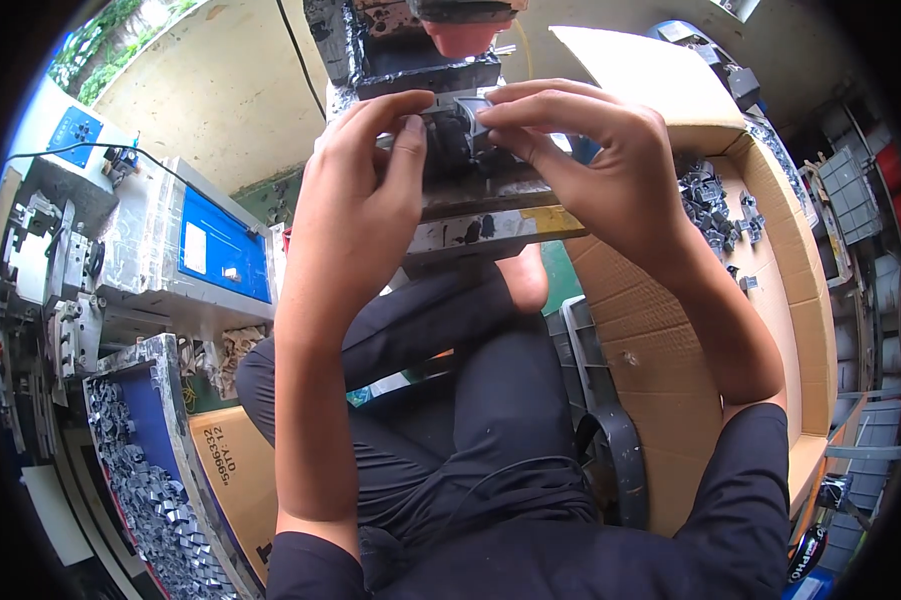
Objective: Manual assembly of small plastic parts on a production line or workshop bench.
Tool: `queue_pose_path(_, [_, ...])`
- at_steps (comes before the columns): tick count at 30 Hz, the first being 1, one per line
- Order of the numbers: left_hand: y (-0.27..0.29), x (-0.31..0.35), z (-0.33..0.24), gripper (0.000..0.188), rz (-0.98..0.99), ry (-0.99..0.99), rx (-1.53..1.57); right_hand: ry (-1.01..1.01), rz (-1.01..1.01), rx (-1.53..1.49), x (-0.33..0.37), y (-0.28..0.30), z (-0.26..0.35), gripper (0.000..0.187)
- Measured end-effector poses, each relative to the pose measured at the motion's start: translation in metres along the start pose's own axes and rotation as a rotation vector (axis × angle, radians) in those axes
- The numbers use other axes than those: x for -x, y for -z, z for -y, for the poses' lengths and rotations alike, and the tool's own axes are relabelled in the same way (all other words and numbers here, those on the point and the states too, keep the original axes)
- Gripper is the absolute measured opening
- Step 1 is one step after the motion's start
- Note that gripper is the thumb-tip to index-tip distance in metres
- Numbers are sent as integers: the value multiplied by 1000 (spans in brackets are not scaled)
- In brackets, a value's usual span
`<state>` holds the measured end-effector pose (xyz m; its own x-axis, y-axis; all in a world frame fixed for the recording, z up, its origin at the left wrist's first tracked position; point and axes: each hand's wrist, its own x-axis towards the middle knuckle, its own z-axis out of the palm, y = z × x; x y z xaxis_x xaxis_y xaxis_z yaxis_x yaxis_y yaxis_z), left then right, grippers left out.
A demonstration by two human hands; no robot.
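Observation:
My right hand (600, 140) pinches a small grey plastic part (473, 108) between thumb and fingers. The part is at a dark fixture (450, 140) on the machine in front of me; whether it is fully seated there I cannot tell. On the fixture's left side is my left hand (365, 180), its thumb and index finger bent, with a small gap between their tips and nothing visible in it. Its other fingers are mostly hidden. Just above hangs a pinkish-red pad (462, 38), beside an ink-stained black tray (425, 78).
To the right stands an open cardboard box (805, 290) with dark plastic parts (710, 205) in it. A bin (170, 400) of small grey pieces is at lower left, beside another carton (232, 470). A metal cabinet with a blue panel (225, 245) stands left.

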<state>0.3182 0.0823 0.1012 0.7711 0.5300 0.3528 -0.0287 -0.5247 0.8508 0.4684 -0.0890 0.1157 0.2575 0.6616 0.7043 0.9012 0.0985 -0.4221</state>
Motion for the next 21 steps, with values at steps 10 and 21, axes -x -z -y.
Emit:
queue_pose_path(10, [1,1,0,32,27,-131,-193,-3,1,9,5,-4,1,17])
queue_pose_path(21, [-1,5,-3,36,32,-245,-235,2,74,226,12,-5,18,22])
